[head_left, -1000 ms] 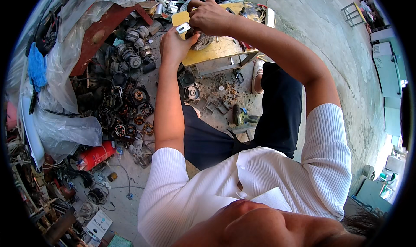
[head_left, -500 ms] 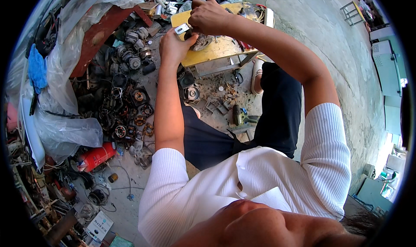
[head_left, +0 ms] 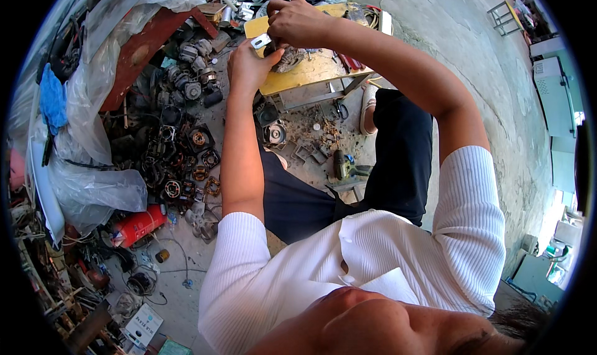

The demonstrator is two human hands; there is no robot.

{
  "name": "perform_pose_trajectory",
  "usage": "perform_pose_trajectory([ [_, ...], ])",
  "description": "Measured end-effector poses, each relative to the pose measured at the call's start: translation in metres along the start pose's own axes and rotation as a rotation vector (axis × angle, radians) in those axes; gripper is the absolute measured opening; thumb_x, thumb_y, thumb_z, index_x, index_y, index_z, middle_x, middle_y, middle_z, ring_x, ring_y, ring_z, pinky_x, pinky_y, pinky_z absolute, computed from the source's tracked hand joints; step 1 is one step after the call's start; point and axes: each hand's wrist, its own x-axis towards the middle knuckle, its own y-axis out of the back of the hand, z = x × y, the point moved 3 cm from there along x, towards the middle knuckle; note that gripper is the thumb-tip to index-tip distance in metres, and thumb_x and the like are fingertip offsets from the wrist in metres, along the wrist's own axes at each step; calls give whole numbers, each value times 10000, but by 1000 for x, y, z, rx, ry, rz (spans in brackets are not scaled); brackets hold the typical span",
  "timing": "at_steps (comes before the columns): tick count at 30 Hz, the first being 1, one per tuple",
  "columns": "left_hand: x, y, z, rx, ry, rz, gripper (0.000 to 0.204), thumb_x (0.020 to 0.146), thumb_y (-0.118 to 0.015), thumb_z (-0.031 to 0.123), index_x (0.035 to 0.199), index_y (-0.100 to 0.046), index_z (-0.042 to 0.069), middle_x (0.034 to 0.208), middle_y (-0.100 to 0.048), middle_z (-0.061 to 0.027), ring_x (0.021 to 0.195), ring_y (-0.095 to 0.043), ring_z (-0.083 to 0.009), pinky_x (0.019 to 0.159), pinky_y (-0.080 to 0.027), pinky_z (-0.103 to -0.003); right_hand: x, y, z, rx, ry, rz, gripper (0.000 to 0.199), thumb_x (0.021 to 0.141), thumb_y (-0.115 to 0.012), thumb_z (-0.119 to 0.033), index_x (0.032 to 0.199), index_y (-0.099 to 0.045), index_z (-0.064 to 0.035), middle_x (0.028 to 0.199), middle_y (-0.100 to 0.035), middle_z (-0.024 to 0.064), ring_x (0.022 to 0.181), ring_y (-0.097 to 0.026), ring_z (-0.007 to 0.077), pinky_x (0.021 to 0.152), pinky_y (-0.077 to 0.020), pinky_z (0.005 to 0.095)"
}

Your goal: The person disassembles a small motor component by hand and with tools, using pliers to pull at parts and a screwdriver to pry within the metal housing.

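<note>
Floor clutter nearest: one red cylinder [head_left: 138, 224], one green power tool [head_left: 348, 167], many dark round motor parts [head_left: 180, 168]. Beyond, one yellow worktop [head_left: 311, 72]. At its near left edge, the left hand [head_left: 252, 65] cups one round, wire-wound motor part [head_left: 287, 57]; the right hand [head_left: 298, 22] presses on it from above, fingers curled, beside one small flat metal plate [head_left: 261, 41].

Bright daylight, soft shadows, sharp centre; fisheye bends edges toward a black rim.
</note>
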Motion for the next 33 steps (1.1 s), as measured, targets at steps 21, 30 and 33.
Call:
perform_pose_trajectory([
  [21,2,-3,-5,14,1,-6,528,698,-873,408,1080,-728,75,967,-753,-134,917,-721,-320,804,-551,-421,4,-13,3,-48,-72,-14,121,739,-687,-285,749,-770,-198,765,-693,2,1035,-592,251,1073,-158,819],
  [30,3,-5,-10,6,-8,3,546,695,-871,420,1097,-726,81,968,-749,-134,926,-717,-320,808,-550,-419,-2,5,1,103,-129,-79,116,720,-731,-274,804,-769,-205,840,-708,11,1071,-599,250,1069,-148,826],
  [33,3,-4,-6,6,6,-5,532,702,-867,415,1091,-727,80,967,-750,-132,928,-719,-316,809,-551,-417,0,2,2,-39,-151,-46,129,734,-719,-286,785,-764,-177,823,-701,26,1034,-603,261,1064,-163,825],
])
